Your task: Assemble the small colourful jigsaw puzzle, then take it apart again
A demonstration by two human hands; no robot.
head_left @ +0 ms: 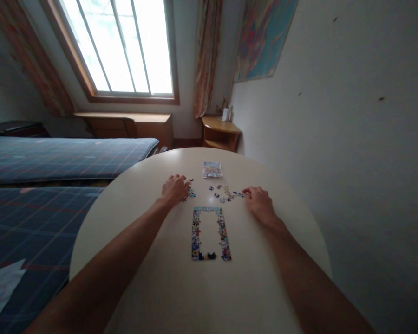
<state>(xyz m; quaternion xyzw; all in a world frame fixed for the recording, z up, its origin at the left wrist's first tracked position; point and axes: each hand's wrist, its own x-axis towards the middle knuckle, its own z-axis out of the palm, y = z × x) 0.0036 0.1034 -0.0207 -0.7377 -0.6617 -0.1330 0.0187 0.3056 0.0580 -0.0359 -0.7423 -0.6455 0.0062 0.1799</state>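
Landmark: the puzzle frame (195, 232), flat on the counter (167, 287), bare counter showing inside it and a gap in its near edge, beside the right corner. Loose pieces (226, 198) lie beyond the frame's far edge, mostly to its right; a small pile (192, 192) lies beyond it to the left; the packet (212, 170) lies farthest beyond it. Risks, in my judgement: the near edge could shift out of line if my wrist or forearm brushed the frame, the gap being its weakest spot; loose pieces could be pushed apart or lost under my palm if I swept rather than lifted. My left hand (174, 188), beyond the frame and left of it, is bent over the pile, fingers partly curled; a grip on any piece cannot be confirmed. My right hand (259, 202), beyond the frame and right of it, is loosely bent, its leading fingertips at the outer end of the loose pieces; I cannot tell whether one is pinched.
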